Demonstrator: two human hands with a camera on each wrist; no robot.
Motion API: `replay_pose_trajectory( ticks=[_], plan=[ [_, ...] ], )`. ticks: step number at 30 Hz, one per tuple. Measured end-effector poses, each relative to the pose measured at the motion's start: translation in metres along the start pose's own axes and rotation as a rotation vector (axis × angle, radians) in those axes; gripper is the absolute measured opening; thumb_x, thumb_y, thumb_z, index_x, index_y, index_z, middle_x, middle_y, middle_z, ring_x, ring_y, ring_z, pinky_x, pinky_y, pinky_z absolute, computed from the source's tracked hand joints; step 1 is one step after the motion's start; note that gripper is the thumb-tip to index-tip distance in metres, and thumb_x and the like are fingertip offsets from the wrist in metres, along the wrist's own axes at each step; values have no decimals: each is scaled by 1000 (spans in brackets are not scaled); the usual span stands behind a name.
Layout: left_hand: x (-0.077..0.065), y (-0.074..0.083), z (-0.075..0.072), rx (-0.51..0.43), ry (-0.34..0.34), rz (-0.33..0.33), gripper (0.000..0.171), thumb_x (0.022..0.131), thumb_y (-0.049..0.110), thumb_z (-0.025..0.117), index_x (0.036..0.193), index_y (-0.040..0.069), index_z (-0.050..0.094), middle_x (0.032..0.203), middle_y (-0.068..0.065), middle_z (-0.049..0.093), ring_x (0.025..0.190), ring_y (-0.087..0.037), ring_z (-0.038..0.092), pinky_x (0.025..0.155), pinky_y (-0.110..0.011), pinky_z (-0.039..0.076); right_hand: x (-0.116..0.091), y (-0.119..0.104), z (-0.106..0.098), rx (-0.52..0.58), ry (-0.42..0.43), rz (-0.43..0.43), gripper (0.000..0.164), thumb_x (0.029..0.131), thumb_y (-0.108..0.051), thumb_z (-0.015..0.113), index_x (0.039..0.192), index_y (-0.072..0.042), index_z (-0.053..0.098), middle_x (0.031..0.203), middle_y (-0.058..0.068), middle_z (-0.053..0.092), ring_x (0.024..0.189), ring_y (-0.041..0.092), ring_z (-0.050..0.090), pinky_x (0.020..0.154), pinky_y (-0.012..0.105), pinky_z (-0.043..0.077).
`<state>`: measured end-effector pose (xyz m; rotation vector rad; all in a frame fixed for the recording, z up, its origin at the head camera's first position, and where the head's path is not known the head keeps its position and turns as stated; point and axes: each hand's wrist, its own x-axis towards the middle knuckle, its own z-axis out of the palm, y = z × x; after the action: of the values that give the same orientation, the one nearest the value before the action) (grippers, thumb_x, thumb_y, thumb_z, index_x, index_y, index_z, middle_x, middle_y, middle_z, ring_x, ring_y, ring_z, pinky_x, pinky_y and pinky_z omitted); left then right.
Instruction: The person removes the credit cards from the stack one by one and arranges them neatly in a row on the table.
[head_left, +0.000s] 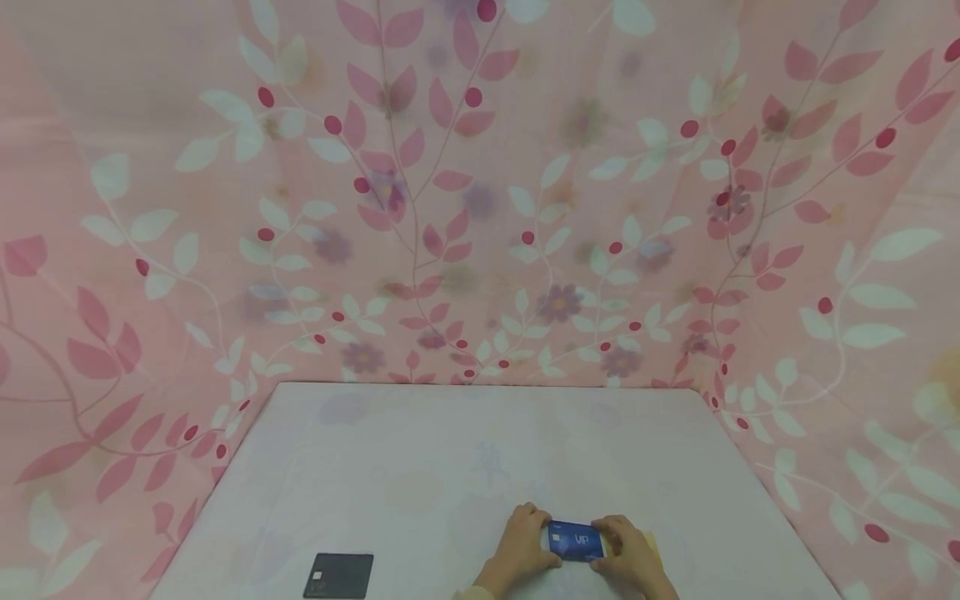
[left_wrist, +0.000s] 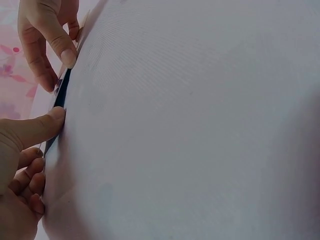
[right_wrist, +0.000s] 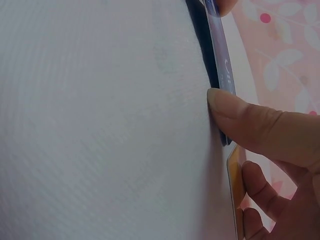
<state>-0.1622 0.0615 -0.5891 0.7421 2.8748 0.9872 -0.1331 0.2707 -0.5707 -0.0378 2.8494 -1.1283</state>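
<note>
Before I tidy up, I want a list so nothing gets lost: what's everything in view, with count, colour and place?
Blue card: 1 seen from above, blue with pale "VIP", between the two hands
Yellow card: 1, yellow, by the right hand, partly hidden
Black card: 1, black, on the table left of the hands
Table: 1, whitish, under the cards
Backdrop: pieces uncountable, pink with leaves and flowers, around the table
Sleeve: 1, pale, at the left wrist
Left hand: 1, bare, gripping the blue card's left end
Right hand: 1, bare, gripping its right end
</note>
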Motion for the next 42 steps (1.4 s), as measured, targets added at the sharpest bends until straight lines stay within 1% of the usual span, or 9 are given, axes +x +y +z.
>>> replay_pose_trajectory(
  ticks=[9,13,16,20,25,27,31,37,42],
  plan=[
    [2,-1,1,-24,1,-14,56,57,29,88,102,4,66,84,3,50,80,-9,44,78,-25,44,0,1,0,-6,-24,7,55,60,-8,83,111,-3,64,114,15,56,102,42,56,87,56,45],
    [1,0,-1,-47,-5,-21,56,57,28,88,103,4,66,84,3,49,80,-9,43,77,-25,44,1,2,0,-10,-30,11,55,60,-8,83,111,-3,64,113,15,55,100,40,57,86,54,47],
    [0,0,-2,-78,-23,-45,56,58,28,88,105,4,65,85,4,48,80,-8,42,77,-25,44,1,2,1,-16,-33,15,54,61,-8,83,111,-3,64,113,15,55,99,39,57,85,53,47],
    [0,-1,-1,-114,-41,-73,58,60,29,87,107,4,65,85,5,47,81,-7,41,77,-26,44,-1,2,0,-15,-29,2,53,61,-9,83,110,-4,64,113,15,56,101,40,56,86,55,46],
    [-2,-2,0,-126,-11,-49,55,60,29,87,104,5,66,84,6,46,81,-6,40,76,-25,43,-3,2,0,-7,-13,-32,52,61,-8,83,109,-3,64,113,15,56,102,41,55,87,57,45],
    [-2,-2,0,-126,8,-29,53,60,29,87,102,5,66,84,6,45,80,-6,39,75,-24,42,-3,2,0,-10,-11,-33,51,61,-8,83,109,-4,65,113,15,56,102,41,55,86,56,46],
    [-3,-3,1,-129,27,-13,49,60,27,87,100,6,66,83,7,45,80,-5,39,74,-24,42,-3,2,0,-17,-8,-29,49,63,-9,82,108,-5,65,112,13,56,100,39,57,84,55,47],
    [-4,-3,1,-131,33,-9,48,61,27,86,100,6,66,83,7,45,80,-5,39,74,-23,42,-4,2,1,3,-1,-35,48,64,-9,81,109,-3,65,112,13,56,103,41,55,86,56,46],
    [-4,-3,0,-134,26,-15,48,62,27,86,99,6,66,83,7,45,80,-5,39,75,-24,42,-5,4,3,12,-8,-12,47,66,-10,80,110,-4,64,114,13,56,105,42,54,86,58,45]
  ],
)
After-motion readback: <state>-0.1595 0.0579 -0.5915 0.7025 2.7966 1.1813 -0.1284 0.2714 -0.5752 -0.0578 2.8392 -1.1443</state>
